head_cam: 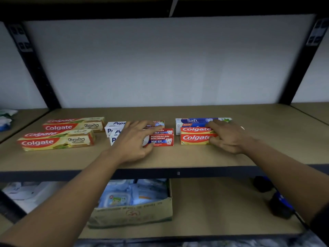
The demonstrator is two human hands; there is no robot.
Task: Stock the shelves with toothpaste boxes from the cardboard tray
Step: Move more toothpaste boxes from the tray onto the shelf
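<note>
Both of your hands are already on stock, so the coming move turns on how each hand sits across its box. Every box on the shelf [178, 157] lies flat with its long axis running left to right, parallel to the front edge, and you reach in from the front, so your fingers cross the short way. Your left hand [135, 139] covers the two Pepsodent boxes [161, 139] in the middle, with its fingers spread over their tops and the thumb against the front face of the nearer one, spanning the pair front to back. Your right hand [229, 138] holds the right end of the red Colgate box [195, 138], fingers curled over the top and thumb low at the front. That box sits just in front of the Safi box [194, 120], apparently touching it. Any squaring up is probably a straight push back or a slide sideways. The long Colgate pair [57, 141] at far left is nearer your left hand.
</note>
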